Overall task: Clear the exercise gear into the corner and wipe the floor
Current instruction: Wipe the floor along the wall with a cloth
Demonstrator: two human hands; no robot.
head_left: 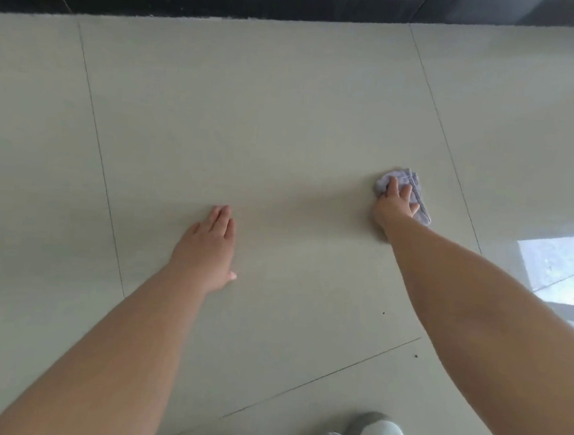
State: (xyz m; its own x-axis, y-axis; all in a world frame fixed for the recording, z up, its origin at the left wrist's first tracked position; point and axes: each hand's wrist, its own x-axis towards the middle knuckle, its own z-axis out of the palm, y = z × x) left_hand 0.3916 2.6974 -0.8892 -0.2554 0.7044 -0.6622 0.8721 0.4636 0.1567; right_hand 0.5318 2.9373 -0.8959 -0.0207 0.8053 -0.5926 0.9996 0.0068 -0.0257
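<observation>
Head view: the wiping step is on, and no exercise gear shows.
The right hand (394, 205), fingers spread, presses a cloth (418, 193) on the floor (252, 111) at middle right. The left hand (207, 249) lies flat, fingers together. Next, I think, slide the cloth over to unwiped tiles.
</observation>
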